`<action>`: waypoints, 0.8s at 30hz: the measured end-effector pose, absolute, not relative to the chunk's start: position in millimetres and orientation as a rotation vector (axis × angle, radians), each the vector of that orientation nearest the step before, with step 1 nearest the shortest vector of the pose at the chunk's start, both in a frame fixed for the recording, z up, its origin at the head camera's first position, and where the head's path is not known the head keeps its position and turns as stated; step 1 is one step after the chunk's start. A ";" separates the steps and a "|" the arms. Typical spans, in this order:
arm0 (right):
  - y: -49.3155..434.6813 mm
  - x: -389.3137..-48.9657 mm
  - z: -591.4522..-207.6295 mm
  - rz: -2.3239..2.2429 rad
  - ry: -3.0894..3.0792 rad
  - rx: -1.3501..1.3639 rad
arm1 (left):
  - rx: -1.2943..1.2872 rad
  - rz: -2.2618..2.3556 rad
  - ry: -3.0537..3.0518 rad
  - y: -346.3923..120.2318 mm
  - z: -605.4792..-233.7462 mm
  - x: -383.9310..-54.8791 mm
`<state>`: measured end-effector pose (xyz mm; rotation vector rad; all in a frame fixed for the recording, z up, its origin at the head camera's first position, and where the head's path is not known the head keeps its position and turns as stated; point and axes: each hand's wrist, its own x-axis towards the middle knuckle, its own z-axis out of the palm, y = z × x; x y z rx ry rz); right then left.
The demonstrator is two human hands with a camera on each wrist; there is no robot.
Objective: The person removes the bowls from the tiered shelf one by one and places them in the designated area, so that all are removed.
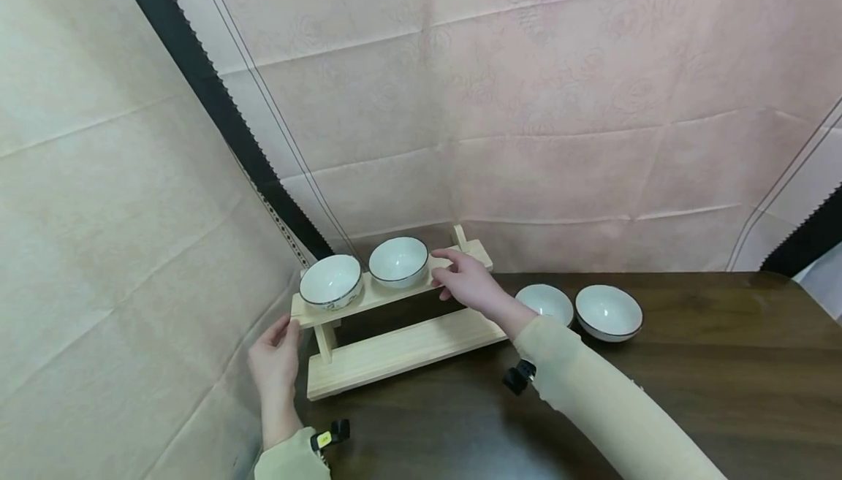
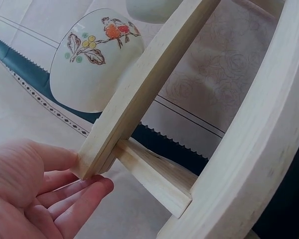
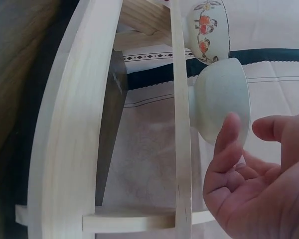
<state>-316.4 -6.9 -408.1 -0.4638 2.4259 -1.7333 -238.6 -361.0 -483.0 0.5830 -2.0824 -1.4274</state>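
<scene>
A pale wooden two-tier rack (image 1: 395, 348) stands on the dark table (image 1: 691, 392). Its top shelf (image 1: 375, 296) carries two white bowls, a left bowl (image 1: 331, 280) and a right bowl (image 1: 398, 261). My left hand (image 1: 276, 354) is at the shelf's left end. In the left wrist view its straight fingers (image 2: 84, 191) touch the board's end (image 2: 89, 162) below the painted bowl (image 2: 97, 55). My right hand (image 1: 460, 277) lies with relaxed fingers over the shelf just right of the right bowl. In the right wrist view this hand (image 3: 249, 169) is spread beside the bowl (image 3: 222, 99), holding nothing.
Two more white bowls (image 1: 544, 301) (image 1: 608, 312) sit on the table right of the rack, behind my right forearm. Pink and beige cloth hangs close behind and to the left. The table's left edge runs under the rack's left end.
</scene>
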 end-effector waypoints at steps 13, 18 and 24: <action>-27.1 -322.6 -406.7 -1.827 2.321 -0.382 | 0.572 -1.435 -2.085 -360.3 -479.2 -237.8; -34.1 -323.3 -406.4 -1.888 2.276 -0.374 | 0.563 -1.440 -2.084 -360.3 -479.5 -238.2; -37.3 -321.1 -405.4 -1.896 2.270 -0.339 | 0.559 -1.452 -2.070 -360.9 -480.5 -238.0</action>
